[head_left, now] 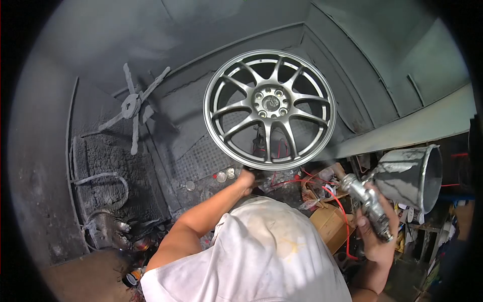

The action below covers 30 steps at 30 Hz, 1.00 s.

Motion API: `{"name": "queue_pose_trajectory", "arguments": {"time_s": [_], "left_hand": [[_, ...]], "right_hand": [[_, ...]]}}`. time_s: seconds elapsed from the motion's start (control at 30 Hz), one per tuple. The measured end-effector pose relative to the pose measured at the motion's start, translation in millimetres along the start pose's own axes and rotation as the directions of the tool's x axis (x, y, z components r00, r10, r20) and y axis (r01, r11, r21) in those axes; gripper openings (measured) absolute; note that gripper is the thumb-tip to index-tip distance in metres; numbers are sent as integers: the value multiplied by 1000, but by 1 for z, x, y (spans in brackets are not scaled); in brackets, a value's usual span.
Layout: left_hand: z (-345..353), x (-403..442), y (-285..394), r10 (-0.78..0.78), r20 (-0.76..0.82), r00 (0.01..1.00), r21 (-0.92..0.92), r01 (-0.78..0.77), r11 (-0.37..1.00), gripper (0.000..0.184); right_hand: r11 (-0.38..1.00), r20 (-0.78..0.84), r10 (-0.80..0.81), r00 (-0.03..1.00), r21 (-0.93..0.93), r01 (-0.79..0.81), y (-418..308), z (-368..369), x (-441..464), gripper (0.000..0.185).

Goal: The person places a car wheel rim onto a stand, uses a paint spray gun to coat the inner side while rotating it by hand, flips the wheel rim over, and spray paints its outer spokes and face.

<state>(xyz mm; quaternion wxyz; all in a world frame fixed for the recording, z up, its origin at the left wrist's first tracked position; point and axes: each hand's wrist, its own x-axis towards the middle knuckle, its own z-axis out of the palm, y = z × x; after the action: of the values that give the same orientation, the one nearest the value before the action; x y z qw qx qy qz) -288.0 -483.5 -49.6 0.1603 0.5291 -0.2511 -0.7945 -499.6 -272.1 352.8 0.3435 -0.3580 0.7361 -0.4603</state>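
Observation:
A silver multi-spoke alloy wheel (272, 124) is held up in front of me, its face toward me. My left hand (246, 182) is at the lower edge of the wheel's rim. Its fingers are mostly hidden behind the rim, so I cannot see what they grip. On the right, my right hand (376, 231) is closed around a metal spray gun (366, 201). A large paint-streaked metal cup (400, 176) is joined to the gun, and its nozzle end points toward the wheel's lower right.
Grey, paint-coated booth walls (196, 30) surround the wheel. A spoked metal bracket (132, 106) stands at the left, above a rough filter panel (108, 171). Red hose (343, 206), a cardboard box (329, 226) and small cans (226, 174) lie below; cluttered shelves (427, 241) stand at the right.

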Motion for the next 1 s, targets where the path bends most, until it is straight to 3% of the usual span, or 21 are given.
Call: {"name": "queue_pose_trajectory", "arguments": {"time_s": [0.03, 0.1, 0.17, 0.2, 0.23, 0.27, 0.3, 0.33, 0.4, 0.43, 0.47, 0.53, 0.63, 0.7, 0.73, 0.8, 0.83, 0.87, 0.9, 0.93, 1.0], "left_hand": [[-9, 1, -9, 1, 4, 1000, 2, -1, 1000, 34], [-31, 6, -13, -131, 76, 988, 186, 115, 976, 35], [-70, 34, -3, -49, -24, 999, -16, 48, 999, 36], [-73, 21, 28, 35, -161, 986, 97, -19, 995, 34], [-72, -2, 58, 156, -173, 972, 88, -143, 986, 30], [-106, 34, 57, 281, -110, 953, -15, -284, 959, 28], [-113, 37, 80, 344, -160, 925, -6, -350, 937, 22], [-118, 35, 93, 272, -210, 939, -19, -282, 959, 20], [-121, 34, 106, 227, -145, 963, -63, -238, 969, 20], [-133, 56, 97, 187, -56, 981, -48, -190, 981, 20], [-115, 43, 92, 167, -75, 983, -4, -167, 986, 23], [-104, 50, 66, 161, -45, 986, -57, -164, 985, 28], [-71, 26, 38, 158, -13, 987, -86, -159, 984, 38], [-42, 0, 22, 99, -20, 995, -49, -100, 994, 40], [-22, -29, 23, 70, -12, 997, -44, -71, 997, 40], [-50, -5, -19, 91, 186, 978, 473, -170, 865, 40], [-55, -3, -37, 123, 213, 969, 505, -218, 835, 39], [-52, -1, -47, 152, 248, 957, 538, -267, 800, 40], [-36, -24, -30, 35, 146, 989, 369, -87, 925, 36], [-39, -22, -24, 39, 144, 989, 368, -90, 925, 36], [-39, -18, -15, -116, 39, 992, 4, 116, 993, 29]], "right_hand": [[1000, -30, -2, 1000, 20, 3, 2, -2, -1, 60], [997, -62, 46, 997, 66, -42, -8, -3, 1, 67], [998, -41, 47, 998, 53, -45, -8, -7, -3, 70], [998, -21, 48, 999, 45, -47, -7, -9, -6, 74], [991, 22, 46, 999, 122, -49, -5, -7, -12, 77], [992, 18, 47, 999, 119, -49, -1, -5, -14, 77], [989, 35, 29, 999, 146, -34, 6, -6, -14, 77], [985, 52, 8, 999, 173, -17, 10, -7, -15, 77], [995, 36, -24, 999, 100, 21, 9, -9, -12, 74], [998, -87, -68, 994, 1, 68, 9, -11, -9, 73], [990, -207, -119, 971, -101, 100, 11, -14, -7, 72], [970, -279, -199, 940, -195, 147, 16, -29, -5, 66], [975, -315, -93, 944, -219, 23, 15, -45, -17, 66], [981, -202, 115, 973, -129, -143, 16, -50, -27, 71], [983, -185, 113, 976, -125, -137, 19, -48, -29, 71], [979, -8, 186, 983, -87, -186, 24, -42, -30, 73], [988, 17, 147, 989, -52, -146, 31, -32, -29, 75], [952, 129, 302, 945, -95, -291, 14, -30, -26, 76], [962, 187, 272, 944, -72, -262, 17, -23, -23, 75], [968, 234, 250, 939, -31, -250, 15, -14, -19, 73], [970, 326, 205, 923, 55, -235, 10, 4, -12, 68]]}}
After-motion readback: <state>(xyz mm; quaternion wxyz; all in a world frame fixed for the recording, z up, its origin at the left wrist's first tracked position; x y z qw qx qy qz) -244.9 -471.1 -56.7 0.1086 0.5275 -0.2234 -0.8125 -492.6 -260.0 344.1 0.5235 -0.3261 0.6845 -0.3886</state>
